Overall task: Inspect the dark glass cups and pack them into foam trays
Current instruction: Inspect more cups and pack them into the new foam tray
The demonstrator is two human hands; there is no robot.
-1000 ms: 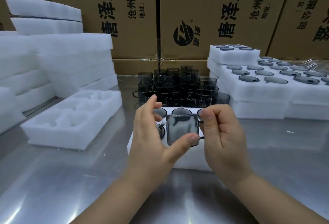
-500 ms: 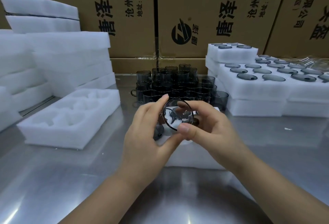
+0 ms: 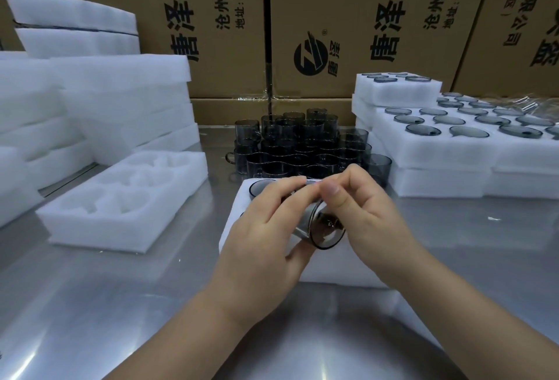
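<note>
The dark glass cup [image 3: 325, 230] lay tilted, mouth toward the camera, just above the foam tray [image 3: 341, 267]. The left hand [image 3: 266, 237] curled round its body and the right hand [image 3: 372, 216] pinched near the rim. It wanted a slow turn and a light grip, then an open pocket.

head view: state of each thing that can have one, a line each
dark glass cup in hand: on its side, mouth toward camera, unpacked
left hand: grips the cup's body
right hand: holds the cup's rim end
white foam tray under the hands: one cup seated, rest hidden
white foam tray at left: pockets empty
loose dark glass cups behind: upright, unpacked
stacked white foam trays at right: top pockets filled
</note>
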